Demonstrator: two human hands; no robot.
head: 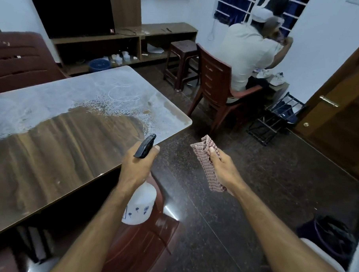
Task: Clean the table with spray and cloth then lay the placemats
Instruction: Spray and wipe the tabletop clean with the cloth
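My left hand (137,165) grips a white spray bottle (139,204) with a black trigger head that points toward the table (50,150). The bottle hangs just off the table's near right edge. My right hand (222,168) holds a folded red-and-white checked cloth (208,166) over the floor, to the right of the table. The wooden tabletop looks dark and shiny on its near half. Its far half is pale and dusty, with a band of spray droplets where the two meet. No placemats are in view.
A dark red chair (141,243) stands under the bottle at the table's side, another chair (21,59) at far left. A person (248,56) sits on a chair at the back right. A stool (182,60), shelf unit with TV (77,12), rack (274,119) and door (340,114) surround the dark floor.
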